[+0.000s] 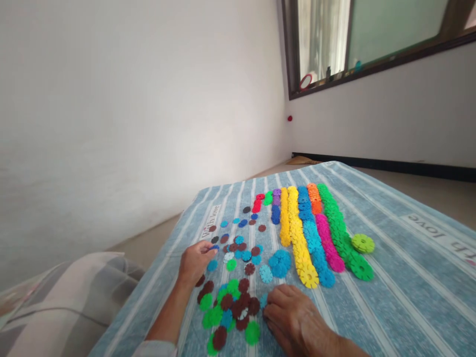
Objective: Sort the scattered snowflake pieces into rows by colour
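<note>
Dozens of discs (pixel 238 300) near yellow row (pixel 293 233): light, stiff; I'd pinch rims. Left hand (pixel 194 263) pinches blue disc (pixel 214 247); right hand (pixel 297 320) slack.

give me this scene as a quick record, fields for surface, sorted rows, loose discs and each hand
surface: striped blue sheet, printed "with love"
sorted rows: snowflake discs laid by colour: yellow row, blue row, pink row, green row, orange row
loose pile: brown, green and blue discs, mixed
left hand: fingertips on a dark blue disc
right hand: palm down, fingers at the pile's right edge
background: white wall, window
</note>
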`<state>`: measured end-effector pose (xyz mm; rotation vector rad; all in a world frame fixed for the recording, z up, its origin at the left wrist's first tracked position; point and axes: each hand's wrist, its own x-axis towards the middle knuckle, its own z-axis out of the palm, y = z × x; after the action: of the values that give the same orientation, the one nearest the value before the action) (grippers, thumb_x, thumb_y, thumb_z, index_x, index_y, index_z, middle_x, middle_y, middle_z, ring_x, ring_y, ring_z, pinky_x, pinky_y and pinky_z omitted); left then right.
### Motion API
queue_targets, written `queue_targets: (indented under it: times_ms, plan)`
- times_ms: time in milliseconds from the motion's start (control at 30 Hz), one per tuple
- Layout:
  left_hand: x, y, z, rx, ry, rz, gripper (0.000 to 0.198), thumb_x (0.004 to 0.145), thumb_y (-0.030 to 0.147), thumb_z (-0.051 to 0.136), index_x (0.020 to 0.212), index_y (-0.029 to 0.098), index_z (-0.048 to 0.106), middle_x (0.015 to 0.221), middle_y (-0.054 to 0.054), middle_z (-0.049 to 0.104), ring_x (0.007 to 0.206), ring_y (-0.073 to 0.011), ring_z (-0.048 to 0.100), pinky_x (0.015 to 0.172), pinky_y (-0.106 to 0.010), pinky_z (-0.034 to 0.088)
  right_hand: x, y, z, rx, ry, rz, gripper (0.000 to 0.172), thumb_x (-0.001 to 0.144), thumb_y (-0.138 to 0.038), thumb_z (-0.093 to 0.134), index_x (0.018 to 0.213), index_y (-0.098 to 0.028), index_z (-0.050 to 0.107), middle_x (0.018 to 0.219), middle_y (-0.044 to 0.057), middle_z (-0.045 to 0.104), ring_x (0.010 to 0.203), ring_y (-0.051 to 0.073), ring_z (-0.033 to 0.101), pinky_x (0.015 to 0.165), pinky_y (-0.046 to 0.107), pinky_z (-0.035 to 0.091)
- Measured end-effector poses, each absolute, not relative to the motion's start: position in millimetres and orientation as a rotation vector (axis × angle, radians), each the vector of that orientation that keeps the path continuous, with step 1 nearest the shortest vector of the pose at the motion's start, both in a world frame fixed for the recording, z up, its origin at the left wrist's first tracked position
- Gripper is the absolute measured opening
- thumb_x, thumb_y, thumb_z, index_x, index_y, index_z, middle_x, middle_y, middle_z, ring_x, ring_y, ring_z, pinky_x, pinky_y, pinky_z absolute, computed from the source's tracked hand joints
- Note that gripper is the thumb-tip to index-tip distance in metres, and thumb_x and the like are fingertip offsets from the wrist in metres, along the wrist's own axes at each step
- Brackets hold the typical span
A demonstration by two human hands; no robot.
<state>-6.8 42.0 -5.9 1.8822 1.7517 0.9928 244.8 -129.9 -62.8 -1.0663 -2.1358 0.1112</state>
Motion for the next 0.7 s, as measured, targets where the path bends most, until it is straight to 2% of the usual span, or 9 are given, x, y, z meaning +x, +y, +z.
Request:
queue_targets:
  times_ms: [333,467,700]
  plan:
    - [112.2,62.2,5.6,2.111,1.447,0.871,0.013,0.063,0.028,0.064,0.068,0.016,0.065,0.057,0.002,0.062,0.057,-0.0135,0.058,0.054,-0.022,0.042,238.7,-120.5,-73.8,-1.075,-2.087,-0.043,0.015,0.075,-0.016,0.06,0.068,-0.021,0.047,0.071,-0.002,0.055,0.068,0.016,0.05,0.06,0.029,0.029]
    - [164.4,80.8,3.0,2.228,1.506,0.746,0.006,0.064,0.019,0.064,0.066,0.015,0.068,0.056,0.002,0.062,0.058,-0.0126,0.058,0.055,-0.021,0.04,236.7,-116.3,-77.0,-1.057,-2.046,-0.117,0.018,0.071,-0.016,0.063,0.066,-0.022,0.047,0.069,-0.003,0.055,0.067,0.016,0.05,0.059,0.03,0.028]
    - [198.1,96.4,-5.2,2.249,1.636,0.635,0.013,0.063,0.013,0.066,0.074,0.015,0.072,0.068,-0.001,0.07,0.069,-0.0152,0.062,0.059,-0.023,0.042,231.8,-108.9,-81.9,-1.028,-1.951,-0.199,0.024,0.067,-0.021,0.069,0.062,-0.022,0.046,0.064,-0.004,0.053,0.061,0.016,0.048,0.053,0.03,0.024]
